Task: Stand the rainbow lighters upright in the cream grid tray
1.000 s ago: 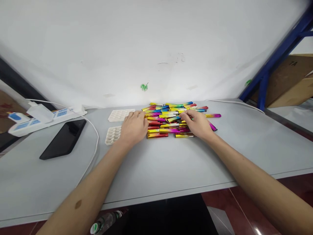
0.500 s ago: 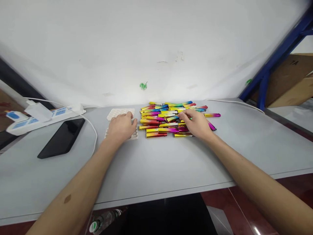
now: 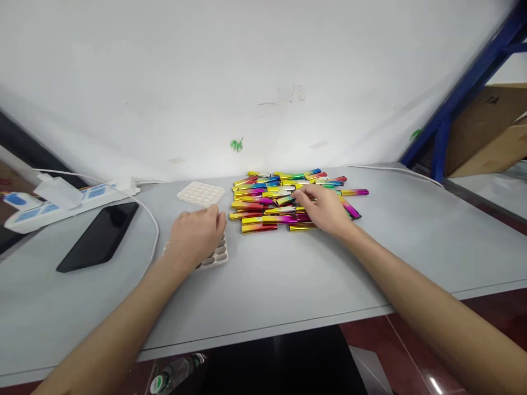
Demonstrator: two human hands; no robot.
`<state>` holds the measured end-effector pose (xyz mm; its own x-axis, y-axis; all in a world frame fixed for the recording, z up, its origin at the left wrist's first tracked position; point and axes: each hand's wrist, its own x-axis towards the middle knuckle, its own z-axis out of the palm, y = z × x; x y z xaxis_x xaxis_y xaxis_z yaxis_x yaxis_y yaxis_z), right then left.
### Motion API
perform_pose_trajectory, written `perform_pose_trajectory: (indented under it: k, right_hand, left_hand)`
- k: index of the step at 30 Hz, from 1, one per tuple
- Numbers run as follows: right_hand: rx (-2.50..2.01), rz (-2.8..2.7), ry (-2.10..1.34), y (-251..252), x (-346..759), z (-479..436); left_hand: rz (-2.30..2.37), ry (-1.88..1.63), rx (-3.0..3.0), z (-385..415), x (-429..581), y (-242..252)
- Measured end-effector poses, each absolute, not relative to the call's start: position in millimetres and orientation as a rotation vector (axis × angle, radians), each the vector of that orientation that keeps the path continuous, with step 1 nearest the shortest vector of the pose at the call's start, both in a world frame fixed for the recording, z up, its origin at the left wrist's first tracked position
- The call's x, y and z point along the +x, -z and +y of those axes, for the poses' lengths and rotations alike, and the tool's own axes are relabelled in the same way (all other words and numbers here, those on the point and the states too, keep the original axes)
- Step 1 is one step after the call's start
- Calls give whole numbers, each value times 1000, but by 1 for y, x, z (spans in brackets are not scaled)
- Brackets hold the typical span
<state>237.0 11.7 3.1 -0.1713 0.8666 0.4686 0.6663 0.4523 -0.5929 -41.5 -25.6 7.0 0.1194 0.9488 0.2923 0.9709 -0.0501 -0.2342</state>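
Observation:
My left hand [image 3: 196, 235] is closed over a white tray [image 3: 221, 255] with rows of oval holes, and hides most of it. The fingers look curled on its far side. A second white tray [image 3: 201, 193] with rows of small hollows lies just beyond. On the right, my right hand [image 3: 323, 206] reaches over a pile of slim, shiny cases [image 3: 257, 219] in yellow, red, blue, green and magenta. Thumb and forefinger pinch the end of one yellow-to-green case [image 3: 285, 201]; the other fingers are partly hidden.
A black phone [image 3: 99, 236] lies to the left, with a white cable [image 3: 155, 230] running beside it. Behind it is a white power strip [image 3: 78, 203] with a plugged-in charger [image 3: 61, 191]. A white wall [image 3: 263, 82] rises at the table's [image 3: 267, 296] back.
My left hand has drawn the holed tray towards me, away from the second tray, which now shows fully. My right hand stays at the same case in the pile.

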Motion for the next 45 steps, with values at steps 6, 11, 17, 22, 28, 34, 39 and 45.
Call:
perform_pose_trajectory:
  k: [6, 11, 17, 22, 28, 34, 39, 45]
  right_hand:
    - [-1294, -1939, -297, -4, 235, 11]
    - [-1320, -1948, -255, -2, 236, 13]
    - [-1299, -1978, -239, 1, 238, 15]
    - [-1251, -2070, -223, 0, 237, 11]
    - [-1251, -2218, -141, 0, 241, 10]
    - [-1293, -2222, -194, 0, 245, 11]
    - [-1227, -2153, -309, -2, 244, 9]
    - [-1114, -2103, -365, -1, 244, 10]
  left_hand:
    - [-1497, 218, -2293, -58, 1, -3]
    - [-1275, 374, -2421, -64, 55, 1]
    - [-1344, 407, -2408, -47, 85, -2]
    - [-1631, 618, -2261, -19, 44, -32]
    - [-1875, 511, -2173, 31, -67, -13]
    - [-2045, 323, -2100, 37, -88, 5]
    - [-2085, 354, -1989, 31, -75, 2]
    - [-2130, 368, -1886, 28, -81, 1]
